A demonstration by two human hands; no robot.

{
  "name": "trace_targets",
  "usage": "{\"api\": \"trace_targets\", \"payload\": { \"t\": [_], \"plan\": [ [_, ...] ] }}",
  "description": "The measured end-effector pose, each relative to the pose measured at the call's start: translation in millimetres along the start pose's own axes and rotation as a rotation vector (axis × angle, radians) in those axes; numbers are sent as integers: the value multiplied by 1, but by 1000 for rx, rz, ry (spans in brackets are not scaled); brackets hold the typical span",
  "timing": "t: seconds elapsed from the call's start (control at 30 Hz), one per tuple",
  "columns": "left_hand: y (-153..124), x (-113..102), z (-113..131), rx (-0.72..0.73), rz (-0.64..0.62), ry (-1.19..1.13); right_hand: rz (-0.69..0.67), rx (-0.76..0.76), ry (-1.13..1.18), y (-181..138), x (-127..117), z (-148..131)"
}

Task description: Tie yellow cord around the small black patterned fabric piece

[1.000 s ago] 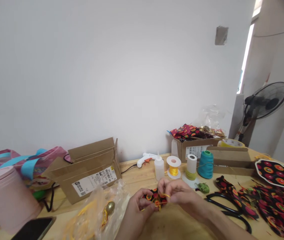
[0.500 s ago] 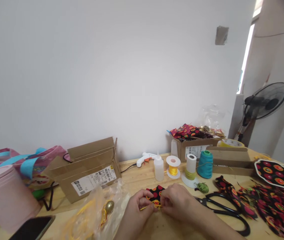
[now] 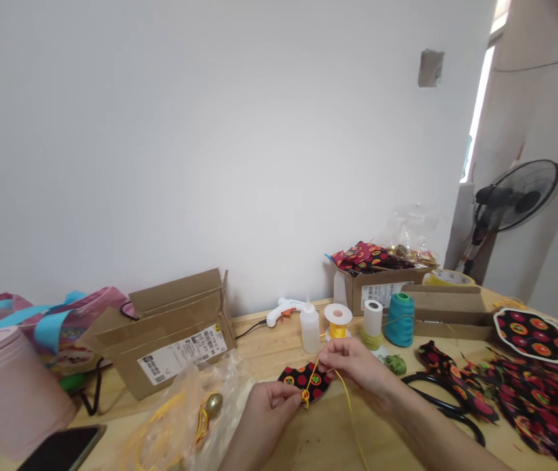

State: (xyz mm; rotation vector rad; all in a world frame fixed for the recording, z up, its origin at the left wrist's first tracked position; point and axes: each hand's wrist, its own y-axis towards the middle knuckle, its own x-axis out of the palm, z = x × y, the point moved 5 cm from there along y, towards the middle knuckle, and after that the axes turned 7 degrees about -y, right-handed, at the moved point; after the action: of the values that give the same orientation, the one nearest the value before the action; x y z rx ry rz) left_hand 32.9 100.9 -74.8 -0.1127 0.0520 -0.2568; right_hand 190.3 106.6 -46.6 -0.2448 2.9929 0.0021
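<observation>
My left hand (image 3: pixel 266 412) pinches a small black fabric piece with red and orange dots (image 3: pixel 305 379) at a yellow knot low on the wooden table (image 3: pixel 279 350). My right hand (image 3: pixel 354 363) is closed on a yellow cord (image 3: pixel 345 399), drawn up from the knot and trailing down toward the near edge. Both hands sit close together, just in front of the spools.
Behind the hands stand a glue bottle (image 3: pixel 310 327), yellow spool (image 3: pixel 338 322), white spool (image 3: pixel 371 323), teal spool (image 3: pixel 398 319) and glue gun (image 3: pixel 286 309). Black scissors (image 3: pixel 448 402) and patterned fabric (image 3: pixel 528 386) lie right. Cardboard box (image 3: pixel 173 337), plastic bag (image 3: pixel 195 415), pink tub (image 3: pixel 6 386), phone (image 3: pixel 65 448) left.
My right hand has risen and moved back from the fabric, pulling the yellow cord taut out of the knot. The fabric now lies more spread out. The view shifted slightly.
</observation>
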Motion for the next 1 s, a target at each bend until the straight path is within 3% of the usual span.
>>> {"api": "trace_targets", "payload": {
  "t": [0.07, 0.17, 0.5, 0.77, 1.0],
  "plan": [
    [-1, 1, 1, 10, 1, -3, -67, 69, 302, -4, 8, 1],
    [0, 2, 1, 20, -16, 19, -122, 109, 501, -8, 17, 1],
    [-3, -1, 7, 144, -11, 198, -166, 79, 488, -8, 25, 1],
    [-5, 2, 11, 165, -9, 272, -210, 123, 629, -8, 27, 6],
    [-10, 7, 20, 224, -80, 299, -198, 172, 747, -6, 25, 10]
  ]
}}
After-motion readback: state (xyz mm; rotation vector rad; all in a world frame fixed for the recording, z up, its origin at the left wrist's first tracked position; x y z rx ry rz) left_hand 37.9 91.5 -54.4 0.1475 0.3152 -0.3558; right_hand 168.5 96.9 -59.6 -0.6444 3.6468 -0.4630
